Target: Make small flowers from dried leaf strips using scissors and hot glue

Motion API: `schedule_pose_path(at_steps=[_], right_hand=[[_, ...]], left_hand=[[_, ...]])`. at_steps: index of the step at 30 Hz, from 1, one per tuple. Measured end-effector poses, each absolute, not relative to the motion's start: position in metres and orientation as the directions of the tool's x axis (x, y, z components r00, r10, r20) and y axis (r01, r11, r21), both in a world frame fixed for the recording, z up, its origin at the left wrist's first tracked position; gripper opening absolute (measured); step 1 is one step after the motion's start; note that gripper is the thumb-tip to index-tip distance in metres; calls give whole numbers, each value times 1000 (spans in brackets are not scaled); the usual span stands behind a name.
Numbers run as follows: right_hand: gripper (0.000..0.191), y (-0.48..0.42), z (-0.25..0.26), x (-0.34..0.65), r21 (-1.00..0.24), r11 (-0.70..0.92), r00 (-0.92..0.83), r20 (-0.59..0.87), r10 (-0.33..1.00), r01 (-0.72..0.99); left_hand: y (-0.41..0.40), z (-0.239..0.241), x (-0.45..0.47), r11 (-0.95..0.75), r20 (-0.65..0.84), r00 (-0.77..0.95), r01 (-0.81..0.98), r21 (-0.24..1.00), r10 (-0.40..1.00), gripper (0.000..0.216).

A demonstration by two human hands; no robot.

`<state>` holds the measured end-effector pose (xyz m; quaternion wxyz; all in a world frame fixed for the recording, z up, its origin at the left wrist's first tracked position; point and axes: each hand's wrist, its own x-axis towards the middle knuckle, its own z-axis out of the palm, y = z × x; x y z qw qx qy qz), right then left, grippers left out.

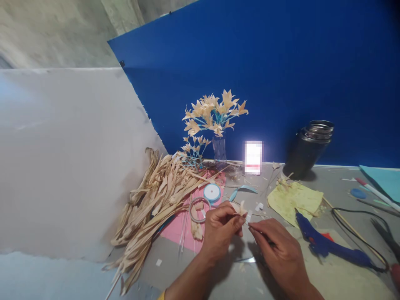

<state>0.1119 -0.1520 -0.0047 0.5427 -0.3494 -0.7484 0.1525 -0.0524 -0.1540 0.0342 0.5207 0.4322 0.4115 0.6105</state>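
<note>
Two hands meet low in the middle of the view, above the grey surface (331, 279). The left hand (220, 227) is closed, and its fingertips pinch a small husk flower (240, 207) with the petals pointing up, probably because so light and brittle a piece bears only a fine grip. The right hand (276, 246), at three o'clock of the left one, is also closed, with thumb and forefinger pressed on a thin stem (249, 223) that runs toward the flower; it is too small to say for sure what it is made of. At nine o'clock of the hands lies a heap of dried husk strips (156, 196), partly over a pink sheet (176, 229). At twelve o'clock, near the left hand, lie a clear tape ring (197, 209) and a pale blue ribbon spool (212, 193), seemingly kept within easy reach. A blue glue gun (328, 243) lies at three o'clock, just beside the right hand, next to a yellow paper (295, 200). Farther off at twelve o'clock a small glass vase (219, 148) holds finished husk flowers (215, 110) upright against the blue board (296, 75), away from the working spot. A dark flask (308, 150) stands at two o'clock, well apart.
</note>
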Motion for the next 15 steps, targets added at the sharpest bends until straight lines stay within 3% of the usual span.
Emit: schedule_pose_path(at_steps=[11, 15], right_hand=[[14, -152, -5, 111, -611, 708, -163, 705, 690, 356], [14, -151, -6, 112, -593, 716, -160, 718, 677, 369]], left_hand=[[-153, 33, -49, -133, 116, -70, -339, 931, 991, 19], [-156, 27, -49, -156, 133, -104, -267, 951, 986, 16]])
